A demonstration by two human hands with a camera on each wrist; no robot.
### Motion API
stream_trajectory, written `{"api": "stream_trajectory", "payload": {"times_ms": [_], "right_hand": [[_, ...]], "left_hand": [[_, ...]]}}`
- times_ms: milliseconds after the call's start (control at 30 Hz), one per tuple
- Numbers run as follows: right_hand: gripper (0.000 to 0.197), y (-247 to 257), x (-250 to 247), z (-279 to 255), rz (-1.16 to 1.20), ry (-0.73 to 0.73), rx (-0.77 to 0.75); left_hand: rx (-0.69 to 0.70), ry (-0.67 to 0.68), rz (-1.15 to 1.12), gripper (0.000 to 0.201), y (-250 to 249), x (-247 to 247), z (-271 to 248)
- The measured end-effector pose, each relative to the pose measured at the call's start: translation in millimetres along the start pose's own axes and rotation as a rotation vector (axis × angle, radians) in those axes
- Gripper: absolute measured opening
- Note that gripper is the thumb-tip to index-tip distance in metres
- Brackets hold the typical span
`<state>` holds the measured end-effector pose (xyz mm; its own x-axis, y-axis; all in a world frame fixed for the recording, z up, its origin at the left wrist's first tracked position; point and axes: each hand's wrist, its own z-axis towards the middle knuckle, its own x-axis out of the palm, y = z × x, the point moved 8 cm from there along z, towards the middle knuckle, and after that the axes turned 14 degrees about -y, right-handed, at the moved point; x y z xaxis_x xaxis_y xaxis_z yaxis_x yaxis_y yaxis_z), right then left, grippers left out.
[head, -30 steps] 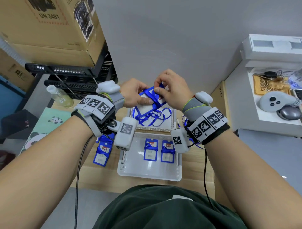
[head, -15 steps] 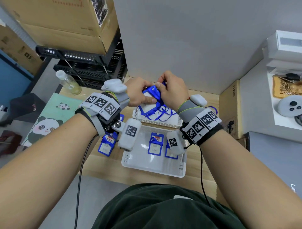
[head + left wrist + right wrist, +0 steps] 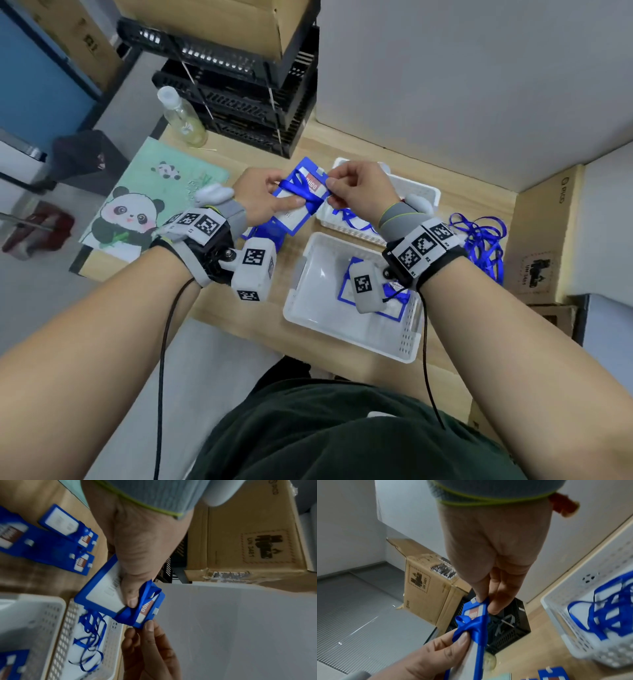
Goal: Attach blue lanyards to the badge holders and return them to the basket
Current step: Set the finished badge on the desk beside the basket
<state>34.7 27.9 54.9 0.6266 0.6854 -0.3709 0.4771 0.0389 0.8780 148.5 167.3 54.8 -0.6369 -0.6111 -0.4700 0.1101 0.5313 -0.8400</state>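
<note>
Presently both hands are closed on one badge holder, held in the air above the counter, beyond the near basket. Left hand grips the holder's body, thumb pressed on the card face. Right hand pinches the top edge, where a blue lanyard crosses the face in a loose knot or loop; whether it passes through the slot cannot be told.

Two holders lie in the near basket, partly hidden by the wrist camera. More holders lie on the counter left of it. A far basket beyond it carries loose ribbon, and a heap of lanyards lies right of both.

Judgement on handling: the holder appears a light, stiff plastic frame, best taken by its edges, as the clear face may be slick. The ribbon looks thin, limp and satin-smooth, likely to slip or tangle; it should be pinched close to the slot and kept taut while tightened.
</note>
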Motion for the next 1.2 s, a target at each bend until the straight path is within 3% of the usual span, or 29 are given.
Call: {"api": "stream_trajectory", "payload": {"times_ms": [133, 300, 567, 633, 767, 933, 1200], "right_hand": [[0.011, -11, 40, 11, -0.017, 0.030, 0.034], [0.013, -31, 96, 30, -0.144, 0.076, 0.065], [0.017, -50, 160, 52, -0.398, 0.165, 0.038], [0.027, -53, 176, 54, -0.475, 0.231, 0.021], [0.044, -55, 197, 53, -0.565, 0.355, -0.022], [0.041, -69, 220, 54, -0.719, 0.456, -0.069], [0.047, -73, 222, 61, -0.863, 0.419, -0.187]], "left_hand": [[-0.082, -0.014, 0.040, 0.030, 41, -18, 7], [-0.188, -0.096, 0.114, 0.050, 105, -49, 25], [-0.266, -0.123, 0.255, 0.045, 176, -64, 45], [-0.267, -0.128, 0.289, 0.044, 192, -66, 52], [-0.291, -0.135, 0.306, 0.040, 213, -64, 60], [-0.346, -0.040, 0.315, 0.039, 242, -56, 71], [-0.296, -0.042, 0.360, 0.038, 254, -47, 79]]}}
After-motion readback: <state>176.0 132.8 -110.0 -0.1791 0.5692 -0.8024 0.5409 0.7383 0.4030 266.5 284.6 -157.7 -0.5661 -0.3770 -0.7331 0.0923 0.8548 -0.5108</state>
